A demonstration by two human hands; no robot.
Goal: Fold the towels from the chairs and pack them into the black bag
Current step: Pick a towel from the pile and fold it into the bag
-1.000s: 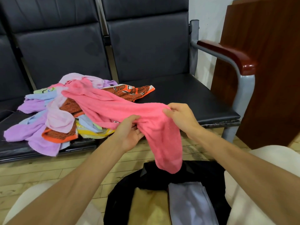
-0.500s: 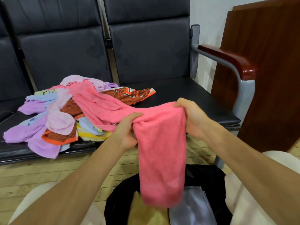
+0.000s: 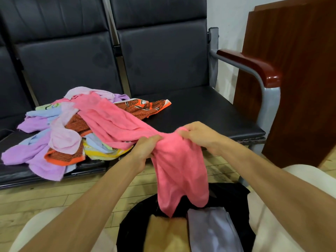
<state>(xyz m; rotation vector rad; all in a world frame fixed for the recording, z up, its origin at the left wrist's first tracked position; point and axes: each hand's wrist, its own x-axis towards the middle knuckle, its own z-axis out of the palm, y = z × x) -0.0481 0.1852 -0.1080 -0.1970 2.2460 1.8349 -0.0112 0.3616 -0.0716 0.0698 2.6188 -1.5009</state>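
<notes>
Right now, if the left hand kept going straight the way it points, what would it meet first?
The left hand grips the pink towel, so that comes first. Past it, the line seems to reach the black seat, passing close by the right hand; depth is unclear.

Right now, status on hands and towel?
Left hand and right hand both grip pink towel, unfolded. Far end lies on chair pile. Black bag open below.

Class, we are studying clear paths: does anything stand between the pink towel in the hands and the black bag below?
Nothing visible does. The pink towel, gripped by the left hand and right hand, hangs over the open black bag; a tan towel and a grey towel lie inside. The pink towel's far end lies on the pile.
</notes>
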